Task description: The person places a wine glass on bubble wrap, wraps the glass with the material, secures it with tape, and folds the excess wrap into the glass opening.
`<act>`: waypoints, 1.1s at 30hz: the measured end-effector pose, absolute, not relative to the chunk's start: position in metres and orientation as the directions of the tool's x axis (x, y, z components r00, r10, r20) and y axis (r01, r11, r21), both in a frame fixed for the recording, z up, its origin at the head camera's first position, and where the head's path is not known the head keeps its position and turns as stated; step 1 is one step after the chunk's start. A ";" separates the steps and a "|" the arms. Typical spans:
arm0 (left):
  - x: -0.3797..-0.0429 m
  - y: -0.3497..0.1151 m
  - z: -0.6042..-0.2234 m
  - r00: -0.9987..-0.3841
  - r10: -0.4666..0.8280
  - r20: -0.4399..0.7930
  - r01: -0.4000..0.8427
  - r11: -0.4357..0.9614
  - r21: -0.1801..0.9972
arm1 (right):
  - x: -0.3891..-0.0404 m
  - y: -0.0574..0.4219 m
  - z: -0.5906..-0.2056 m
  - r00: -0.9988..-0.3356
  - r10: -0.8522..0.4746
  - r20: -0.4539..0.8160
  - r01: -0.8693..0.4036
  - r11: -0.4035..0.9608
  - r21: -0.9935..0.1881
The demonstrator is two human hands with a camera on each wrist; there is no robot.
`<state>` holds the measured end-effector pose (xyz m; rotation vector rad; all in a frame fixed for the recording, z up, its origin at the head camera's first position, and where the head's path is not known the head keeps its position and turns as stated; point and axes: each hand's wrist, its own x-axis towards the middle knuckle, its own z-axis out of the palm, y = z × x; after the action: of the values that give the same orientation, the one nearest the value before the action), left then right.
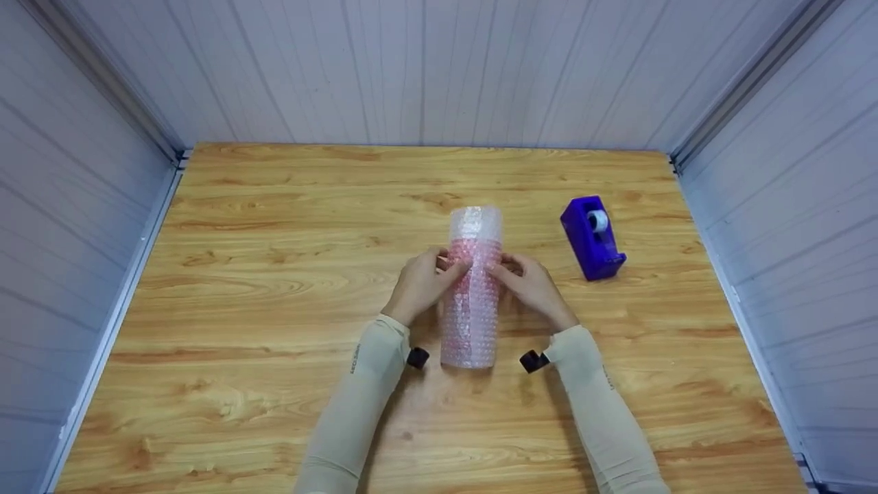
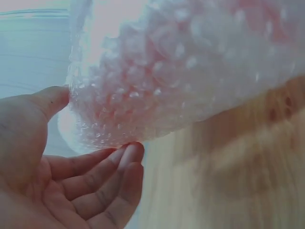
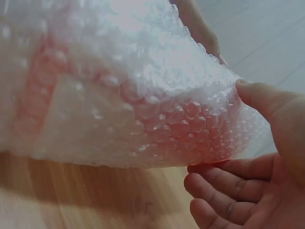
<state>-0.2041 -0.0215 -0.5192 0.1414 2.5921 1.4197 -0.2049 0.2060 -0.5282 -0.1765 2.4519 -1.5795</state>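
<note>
A pink and red object wrapped in clear bubble wrap (image 1: 470, 315) forms a long cylinder lying lengthwise at mid-table. My left hand (image 1: 426, 278) grips its left side and my right hand (image 1: 531, 285) its right side, both nearer the far end. The thumbs rest on top, close to a lengthwise edge of the wrap. In the left wrist view, the left hand's fingers (image 2: 109, 186) curl against the underside of the bubble wrap (image 2: 157, 86). The right wrist view shows the right thumb (image 3: 262, 98) pressing the wrap, with fingertips at its lower edge. What the wrap encloses is blurred by the bubbles.
A blue tape dispenser (image 1: 591, 240) with a roll of clear tape (image 1: 598, 221) stands right of the wrapped cylinder. The wood-grain table (image 1: 260, 302) is bounded by pale panel walls (image 1: 425, 75) at the back and both sides. Small black cameras (image 1: 534, 361) are worn at both wrists.
</note>
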 end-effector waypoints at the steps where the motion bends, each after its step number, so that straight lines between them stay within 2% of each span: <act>1: -0.204 -0.021 -0.517 -0.980 0.173 -0.097 0.010 0.530 0.848 | -0.204 0.206 -0.526 -0.973 -0.212 -0.095 -0.001 0.413 -0.911; 15: -0.194 -0.020 -0.509 -0.961 0.205 0.184 0.246 0.343 0.906 | -0.191 0.206 -0.507 -0.977 -0.194 0.083 -0.135 0.275 -0.952; 25: -0.187 -0.020 -0.510 -0.873 0.228 0.431 0.477 0.213 0.853 | -0.165 0.197 -0.471 -0.939 -0.197 0.282 -0.321 0.203 -0.925; 33: -0.183 -0.021 -0.512 -0.842 0.252 0.477 0.529 0.216 0.821 | -0.160 0.200 -0.474 -0.923 -0.213 0.322 -0.364 0.203 -0.909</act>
<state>-0.1833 -0.0213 -0.5116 0.8645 2.6261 1.9528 -0.1599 0.1996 -0.4741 -0.6105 2.5309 -1.9740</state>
